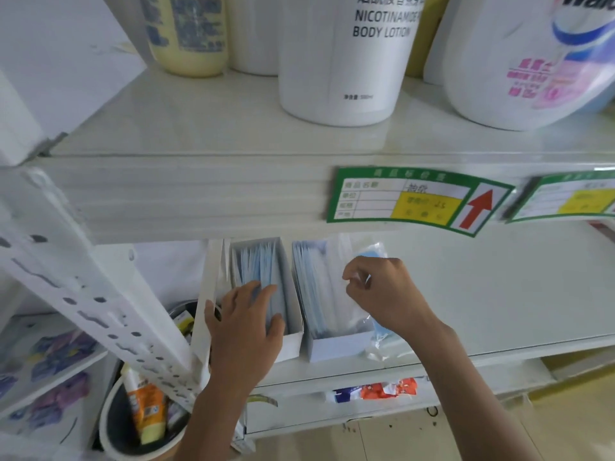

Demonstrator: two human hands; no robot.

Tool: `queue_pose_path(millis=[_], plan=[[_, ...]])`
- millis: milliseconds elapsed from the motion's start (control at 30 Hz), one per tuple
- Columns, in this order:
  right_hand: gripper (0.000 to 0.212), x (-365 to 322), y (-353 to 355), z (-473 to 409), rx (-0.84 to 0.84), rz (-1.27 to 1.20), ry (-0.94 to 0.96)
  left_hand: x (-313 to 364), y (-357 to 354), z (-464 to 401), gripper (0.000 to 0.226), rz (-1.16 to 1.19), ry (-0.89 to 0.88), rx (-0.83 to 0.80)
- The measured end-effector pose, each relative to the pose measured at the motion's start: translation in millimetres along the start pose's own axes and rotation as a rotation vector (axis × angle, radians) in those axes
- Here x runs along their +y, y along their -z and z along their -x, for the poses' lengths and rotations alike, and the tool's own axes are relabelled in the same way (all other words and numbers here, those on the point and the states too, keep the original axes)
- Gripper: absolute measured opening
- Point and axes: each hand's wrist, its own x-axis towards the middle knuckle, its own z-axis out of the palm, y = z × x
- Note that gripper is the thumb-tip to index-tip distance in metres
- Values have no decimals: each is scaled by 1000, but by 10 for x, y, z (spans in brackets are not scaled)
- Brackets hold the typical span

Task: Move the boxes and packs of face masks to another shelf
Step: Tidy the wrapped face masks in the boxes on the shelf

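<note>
Left hand [246, 322] lies flat on the left mask box [266, 294]; right hand [379, 291] pinches a mask pack [336, 287].

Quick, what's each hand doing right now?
Left hand: open, fingers resting on the masks in the left box.
Right hand: pinching a clear mask pack by the right box.
</note>
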Motion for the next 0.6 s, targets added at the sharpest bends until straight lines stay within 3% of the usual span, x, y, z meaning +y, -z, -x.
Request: queue_pose_path(millis=[100,200,267,400,600], plan=[[19,58,-84,-114,-208,105,-86,-16,-12,-5,48,10,9,-5],[20,104,-123,-147,-191,285,-139,-43,-32,-21,49,-5,12,-11],[20,90,-130,-166,-172,363,-117,-49,-33,-25,49,-8,20,-12],[22,5,-258,-156,-352,528,24,-16,-31,-7,47,-11,1,12],[38,89,-331,-6,-138,427,114,156,-3,-33,39,6,-235,147]])
